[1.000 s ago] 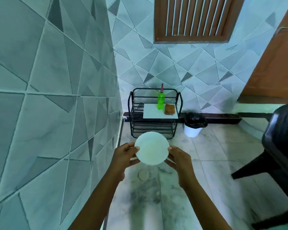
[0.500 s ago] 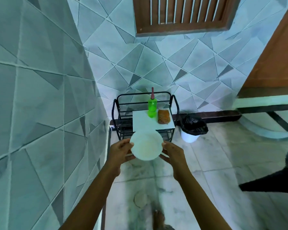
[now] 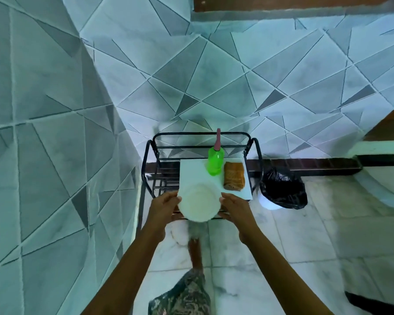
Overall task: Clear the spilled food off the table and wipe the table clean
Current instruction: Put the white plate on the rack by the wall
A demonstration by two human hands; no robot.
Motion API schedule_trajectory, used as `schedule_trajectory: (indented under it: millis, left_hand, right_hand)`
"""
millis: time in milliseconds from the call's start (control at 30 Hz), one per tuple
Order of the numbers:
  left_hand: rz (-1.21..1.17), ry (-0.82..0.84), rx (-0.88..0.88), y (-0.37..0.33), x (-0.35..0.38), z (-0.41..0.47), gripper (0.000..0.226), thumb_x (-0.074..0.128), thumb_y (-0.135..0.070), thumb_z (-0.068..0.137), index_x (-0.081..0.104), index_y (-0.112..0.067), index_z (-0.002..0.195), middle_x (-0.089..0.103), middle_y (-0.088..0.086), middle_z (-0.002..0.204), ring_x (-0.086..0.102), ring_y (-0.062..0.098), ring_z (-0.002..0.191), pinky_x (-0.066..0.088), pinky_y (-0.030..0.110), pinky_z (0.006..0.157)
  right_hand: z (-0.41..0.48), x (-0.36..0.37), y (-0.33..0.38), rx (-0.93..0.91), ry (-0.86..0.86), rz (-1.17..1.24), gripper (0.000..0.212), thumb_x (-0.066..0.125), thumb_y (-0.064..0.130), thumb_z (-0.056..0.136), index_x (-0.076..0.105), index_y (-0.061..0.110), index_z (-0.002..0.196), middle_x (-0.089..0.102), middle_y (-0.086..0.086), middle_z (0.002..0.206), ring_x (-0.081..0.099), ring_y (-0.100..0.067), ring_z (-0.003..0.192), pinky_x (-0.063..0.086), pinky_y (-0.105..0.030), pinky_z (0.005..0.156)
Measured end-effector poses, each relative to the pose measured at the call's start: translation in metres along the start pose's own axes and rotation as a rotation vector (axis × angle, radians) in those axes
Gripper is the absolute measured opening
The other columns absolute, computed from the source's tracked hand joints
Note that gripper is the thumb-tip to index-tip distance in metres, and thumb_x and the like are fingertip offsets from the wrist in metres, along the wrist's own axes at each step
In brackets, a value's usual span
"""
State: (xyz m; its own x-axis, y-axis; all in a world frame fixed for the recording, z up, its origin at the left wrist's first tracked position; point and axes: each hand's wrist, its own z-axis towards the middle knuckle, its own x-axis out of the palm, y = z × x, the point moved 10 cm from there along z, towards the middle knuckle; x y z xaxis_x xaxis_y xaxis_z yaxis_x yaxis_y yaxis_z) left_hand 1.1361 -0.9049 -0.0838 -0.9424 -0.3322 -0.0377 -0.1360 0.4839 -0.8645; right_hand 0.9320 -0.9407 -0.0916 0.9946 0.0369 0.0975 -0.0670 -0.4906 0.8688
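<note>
Near: my left hand (image 3: 163, 206) and right hand (image 3: 233, 208) clasp opposite edges of a white plate (image 3: 199, 202), fingers closed on its rim, held over the front of a white tray (image 3: 192, 172). Middle: the tray lies on a black wire rack (image 3: 149, 155), carrying a green bottle (image 3: 215, 161) and, beside it, a brown sponge (image 3: 234, 176). Far right: a bin lined with a black bag (image 3: 282, 189), against the tiled wall (image 3: 214, 76).

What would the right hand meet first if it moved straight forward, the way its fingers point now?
Probably the brown cloth on the white board; the right hand points up toward it, though depth is unclear.
</note>
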Motion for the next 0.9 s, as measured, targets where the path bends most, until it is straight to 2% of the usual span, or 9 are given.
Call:
schedule_trajectory:
  millis: [67, 233, 300, 433, 567, 700, 800, 833, 900]
  left_hand:
    - [0.016, -0.02, -0.031, -0.001, 0.003, 0.049, 0.02, 0.053, -0.008, 0.093, 0.06, -0.006, 0.112, 0.064, 0.01, 0.094, 0.06, 0.015, 0.07, 0.054, 0.019, 0.052]
    - [0.007, -0.08, -0.15, 0.01, 0.013, 0.184, 0.019, 0.052, -0.006, 0.093, 0.059, -0.006, 0.111, 0.063, 0.009, 0.092, 0.059, 0.015, 0.074, 0.054, 0.018, 0.054]
    - [0.011, -0.118, -0.195, 0.027, 0.016, 0.238, 0.022, 0.053, -0.006, 0.092, 0.06, -0.008, 0.113, 0.063, 0.01, 0.096, 0.059, 0.019, 0.082, 0.054, 0.021, 0.061]
    - [-0.003, -0.167, -0.286, 0.082, 0.026, 0.336, 0.026, 0.055, -0.007, 0.092, 0.06, -0.005, 0.118, 0.062, 0.015, 0.106, 0.059, 0.025, 0.095, 0.053, 0.034, 0.077]
    - [0.015, -0.192, -0.32, 0.127, 0.034, 0.404, 0.03, 0.054, -0.008, 0.092, 0.059, -0.005, 0.121, 0.063, 0.011, 0.109, 0.059, 0.023, 0.097, 0.051, 0.04, 0.087]
    - [0.047, -0.228, -0.305, 0.151, 0.038, 0.446, 0.03, 0.05, -0.007, 0.092, 0.06, -0.011, 0.121, 0.062, 0.005, 0.106, 0.057, 0.019, 0.095, 0.05, 0.031, 0.081]
    - [0.065, -0.235, -0.272, 0.152, 0.04, 0.464, 0.033, 0.047, -0.003, 0.093, 0.059, -0.011, 0.122, 0.06, 0.002, 0.105, 0.055, 0.017, 0.096, 0.048, 0.022, 0.073]
    - [0.083, -0.232, -0.263, 0.154, 0.041, 0.468, 0.034, 0.047, -0.003, 0.093, 0.059, -0.012, 0.122, 0.059, 0.001, 0.106, 0.055, 0.017, 0.098, 0.047, 0.021, 0.072]
    - [0.113, -0.221, -0.247, 0.155, 0.043, 0.471, 0.034, 0.046, -0.003, 0.093, 0.059, -0.013, 0.123, 0.059, -0.001, 0.107, 0.054, 0.017, 0.1, 0.048, 0.019, 0.07]
  right_hand:
    - [0.046, 0.007, -0.001, 0.031, -0.014, -0.015, 0.015, 0.05, 0.007, 0.095, 0.058, 0.013, 0.107, 0.062, -0.004, 0.086, 0.057, -0.016, 0.076, 0.052, -0.025, 0.072]
    - [0.179, 0.028, -0.029, 0.173, -0.054, -0.049, 0.023, 0.048, 0.005, 0.094, 0.057, 0.016, 0.112, 0.06, -0.001, 0.085, 0.054, -0.012, 0.072, 0.047, -0.025, 0.069]
    - [0.232, 0.035, -0.051, 0.243, -0.06, -0.019, 0.023, 0.046, 0.003, 0.095, 0.053, 0.015, 0.113, 0.053, 0.0, 0.078, 0.049, -0.011, 0.069, 0.046, -0.024, 0.068]
    - [0.324, 0.039, -0.105, 0.296, -0.061, -0.066, 0.032, 0.044, 0.005, 0.096, 0.051, 0.007, 0.127, 0.05, 0.002, 0.081, 0.047, -0.009, 0.07, 0.046, -0.021, 0.069]
    - [0.391, 0.043, -0.155, 0.349, -0.06, -0.018, 0.03, 0.045, 0.004, 0.095, 0.05, 0.016, 0.121, 0.052, -0.002, 0.103, 0.048, -0.007, 0.077, 0.044, -0.024, 0.07]
    - [0.43, 0.048, -0.183, 0.307, -0.04, -0.065, 0.041, 0.049, 0.003, 0.093, 0.048, 0.017, 0.131, 0.051, 0.001, 0.118, 0.05, -0.008, 0.084, 0.043, -0.022, 0.069]
    - [0.443, 0.056, -0.191, 0.294, -0.022, -0.099, 0.049, 0.051, 0.006, 0.091, 0.042, 0.017, 0.138, 0.05, 0.002, 0.131, 0.052, -0.014, 0.105, 0.048, -0.03, 0.087]
    - [0.446, 0.056, -0.194, 0.29, -0.038, -0.112, 0.053, 0.052, 0.007, 0.091, 0.04, 0.018, 0.14, 0.048, 0.001, 0.136, 0.05, -0.017, 0.115, 0.045, -0.038, 0.098]
    - [0.451, 0.056, -0.196, 0.289, -0.055, -0.135, 0.058, 0.054, 0.008, 0.09, 0.035, 0.02, 0.144, 0.044, 0.0, 0.141, 0.044, -0.021, 0.126, 0.038, -0.046, 0.106]
